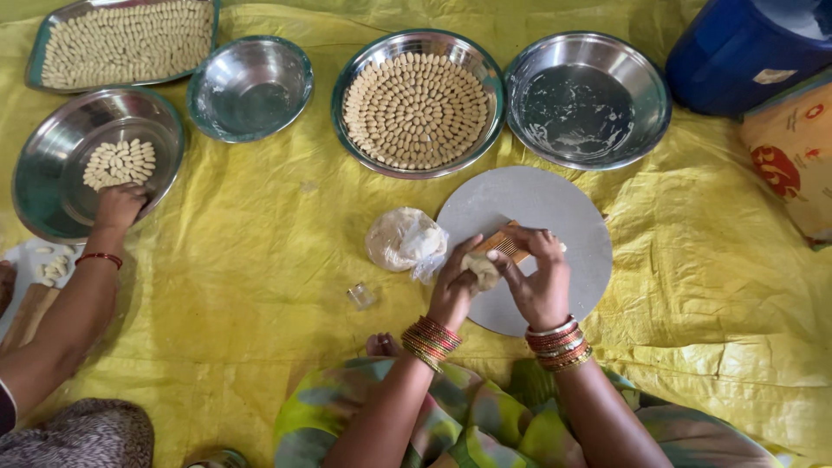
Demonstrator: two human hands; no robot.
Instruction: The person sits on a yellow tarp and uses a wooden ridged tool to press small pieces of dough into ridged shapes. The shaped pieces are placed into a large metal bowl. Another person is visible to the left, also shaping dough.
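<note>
Yellow plastic sheet (260,260) covers floor. Round grey board (555,217) lies on it, steel bowls beyond. Left hand (455,282) pinches small dough piece (481,270) over board's near edge; right hand (539,277) grips wooden comb (505,245) against it. Dough lump in clear plastic bag (406,241) just left of board. Blue drum (750,52) top right, pale label patch, cut off by frame. Cream sack (793,152) with red print beside it, partly out of view. Co-worker's hand (120,204) at left bowl's (52,186) rim, face down, grip unclear.
</note>
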